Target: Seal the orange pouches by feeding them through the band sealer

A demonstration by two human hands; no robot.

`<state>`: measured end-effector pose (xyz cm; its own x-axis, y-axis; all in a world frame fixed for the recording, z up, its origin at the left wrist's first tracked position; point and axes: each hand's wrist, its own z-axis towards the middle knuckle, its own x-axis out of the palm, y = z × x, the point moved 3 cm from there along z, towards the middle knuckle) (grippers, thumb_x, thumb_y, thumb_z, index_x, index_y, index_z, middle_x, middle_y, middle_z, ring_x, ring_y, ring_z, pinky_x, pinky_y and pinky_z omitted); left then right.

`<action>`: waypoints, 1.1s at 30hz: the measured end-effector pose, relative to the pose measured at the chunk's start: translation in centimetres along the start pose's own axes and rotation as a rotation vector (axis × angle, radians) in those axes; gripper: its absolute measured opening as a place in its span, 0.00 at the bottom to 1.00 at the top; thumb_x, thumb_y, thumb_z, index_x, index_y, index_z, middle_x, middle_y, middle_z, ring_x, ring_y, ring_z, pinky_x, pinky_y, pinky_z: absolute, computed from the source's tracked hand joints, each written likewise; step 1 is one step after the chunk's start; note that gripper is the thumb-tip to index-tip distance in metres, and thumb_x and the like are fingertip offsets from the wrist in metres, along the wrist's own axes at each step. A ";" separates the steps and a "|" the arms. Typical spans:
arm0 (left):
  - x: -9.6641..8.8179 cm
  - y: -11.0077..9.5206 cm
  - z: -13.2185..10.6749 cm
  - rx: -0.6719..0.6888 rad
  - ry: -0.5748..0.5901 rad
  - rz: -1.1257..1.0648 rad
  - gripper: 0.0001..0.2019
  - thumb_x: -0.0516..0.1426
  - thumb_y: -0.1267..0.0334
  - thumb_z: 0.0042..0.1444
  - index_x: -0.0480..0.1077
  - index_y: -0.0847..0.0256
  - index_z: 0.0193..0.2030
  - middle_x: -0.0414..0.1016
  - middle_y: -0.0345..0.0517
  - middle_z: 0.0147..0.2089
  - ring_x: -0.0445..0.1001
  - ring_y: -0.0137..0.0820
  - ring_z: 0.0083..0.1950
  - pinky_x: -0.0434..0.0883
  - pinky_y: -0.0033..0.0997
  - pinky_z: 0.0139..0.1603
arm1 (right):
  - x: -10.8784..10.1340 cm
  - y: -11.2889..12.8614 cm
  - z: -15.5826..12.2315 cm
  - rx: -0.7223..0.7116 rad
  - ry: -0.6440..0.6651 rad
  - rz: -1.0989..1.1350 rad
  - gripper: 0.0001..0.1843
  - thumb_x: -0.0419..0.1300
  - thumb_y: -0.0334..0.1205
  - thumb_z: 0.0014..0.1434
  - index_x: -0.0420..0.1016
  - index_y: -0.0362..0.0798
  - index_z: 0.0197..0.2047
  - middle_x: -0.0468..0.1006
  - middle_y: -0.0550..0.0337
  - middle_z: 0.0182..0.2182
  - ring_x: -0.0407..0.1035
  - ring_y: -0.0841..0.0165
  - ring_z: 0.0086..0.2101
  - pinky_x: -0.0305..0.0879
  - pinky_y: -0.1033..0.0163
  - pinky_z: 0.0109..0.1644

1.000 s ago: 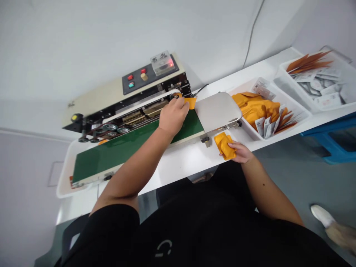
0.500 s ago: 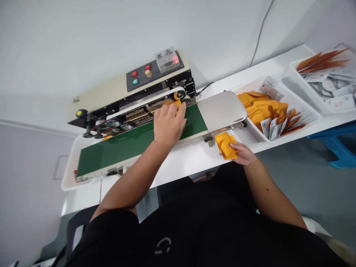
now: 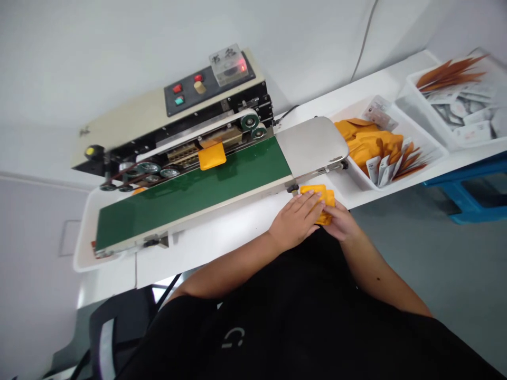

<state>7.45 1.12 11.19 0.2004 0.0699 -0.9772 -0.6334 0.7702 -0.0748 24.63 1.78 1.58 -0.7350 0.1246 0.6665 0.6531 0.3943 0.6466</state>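
Along the white bench [image 3: 222, 258], seen from above my own hands:

- Band sealer [image 3: 158, 119]: cream casing, with red and green buttons on its control panel [image 3: 190, 92].
- Green conveyor belt [image 3: 198, 195]: runs along the sealer's front and meets a steel plate [image 3: 311, 145].
- Nearer white plastic tray [image 3: 350, 169]: holds orange pouches [image 3: 372, 142] and printed sachets [image 3: 378, 171].
- Farther white plastic tray [image 3: 420, 124]: holds white sachets [image 3: 471, 132] and brown strips [image 3: 447, 76].
- Orange pouch [image 3: 212, 157]: lies flat at the belt's far edge, beside the sealing bars.
- Second orange pouch [image 3: 327, 196]: held between my hands, just past the belt's near edge, over the bench.
- Left hand [image 3: 295, 221]: fingers spread across the pouch's face.
- Right hand [image 3: 343, 224]: closed narrowly against its end.
- Handling (judged): light, soft and slick-filmed; best taken by its flat faces, where it will not buckle.
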 end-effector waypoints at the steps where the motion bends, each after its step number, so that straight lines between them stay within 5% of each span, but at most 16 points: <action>1: 0.0 0.0 0.3 -0.016 0.023 0.006 0.31 0.56 0.49 0.78 0.65 0.66 0.80 0.64 0.61 0.83 0.62 0.48 0.85 0.66 0.52 0.83 | 0.3 0.1 -0.3 -0.027 -0.008 0.003 0.21 0.78 0.40 0.60 0.85 0.55 0.57 0.89 0.57 0.55 0.86 0.63 0.51 0.84 0.61 0.57; 6: -0.4 0.1 1.0 0.014 0.022 0.010 0.28 0.54 0.56 0.80 0.65 0.68 0.80 0.64 0.61 0.83 0.63 0.45 0.85 0.66 0.52 0.84 | 1.2 0.6 -0.7 -0.092 -0.027 0.032 0.23 0.77 0.38 0.60 0.84 0.56 0.59 0.88 0.59 0.58 0.84 0.65 0.55 0.81 0.64 0.61; 10: -0.6 0.2 0.6 0.063 -0.036 -0.004 0.24 0.55 0.63 0.79 0.69 0.69 0.76 0.70 0.62 0.80 0.67 0.45 0.83 0.68 0.53 0.83 | 1.0 0.5 -0.3 -0.042 -0.017 0.079 0.20 0.70 0.54 0.68 0.83 0.57 0.59 0.86 0.58 0.61 0.82 0.60 0.61 0.82 0.56 0.64; 14: -0.6 0.4 0.1 0.122 -0.098 -0.064 0.17 0.54 0.66 0.78 0.78 0.62 0.66 0.81 0.55 0.71 0.78 0.41 0.75 0.73 0.50 0.79 | 0.7 -0.1 0.1 0.013 0.026 0.033 0.23 0.65 0.61 0.72 0.80 0.57 0.61 0.86 0.55 0.61 0.78 0.54 0.66 0.80 0.48 0.69; 18: -1.4 1.4 0.4 0.163 -0.129 -0.130 0.17 0.51 0.66 0.80 0.81 0.56 0.61 0.86 0.50 0.64 0.84 0.36 0.65 0.78 0.45 0.71 | 0.1 -0.6 0.9 -0.002 0.036 0.025 0.22 0.68 0.59 0.71 0.79 0.58 0.61 0.87 0.57 0.59 0.80 0.57 0.63 0.81 0.50 0.66; 22: -3.6 4.8 1.3 0.097 -0.208 -0.135 0.17 0.50 0.63 0.81 0.80 0.57 0.61 0.87 0.52 0.58 0.83 0.38 0.58 0.80 0.43 0.59 | -1.0 -0.8 1.8 -0.006 0.004 0.069 0.19 0.69 0.56 0.71 0.80 0.61 0.60 0.87 0.61 0.58 0.83 0.63 0.56 0.84 0.58 0.59; 28: -7.5 12.8 3.1 -0.112 -0.390 0.016 0.17 0.49 0.64 0.80 0.80 0.58 0.53 0.86 0.52 0.53 0.81 0.38 0.56 0.75 0.41 0.57 | -2.6 -1.1 2.3 0.042 -0.081 0.097 0.23 0.72 0.56 0.68 0.79 0.60 0.62 0.87 0.59 0.58 0.85 0.59 0.50 0.86 0.54 0.54; 33: -9.1 17.3 4.8 -0.261 -0.325 0.198 0.17 0.48 0.62 0.79 0.78 0.57 0.47 0.82 0.52 0.50 0.79 0.40 0.50 0.72 0.41 0.50 | -2.9 -1.2 2.3 0.033 -0.066 0.062 0.21 0.69 0.56 0.71 0.79 0.58 0.62 0.88 0.56 0.58 0.86 0.58 0.50 0.86 0.54 0.54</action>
<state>-1.78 16.86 19.77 0.2542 0.4272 -0.8677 -0.8417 0.5396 0.0190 25.57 2.98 -2.02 -0.7049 0.2091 0.6778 0.6917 0.4140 0.5917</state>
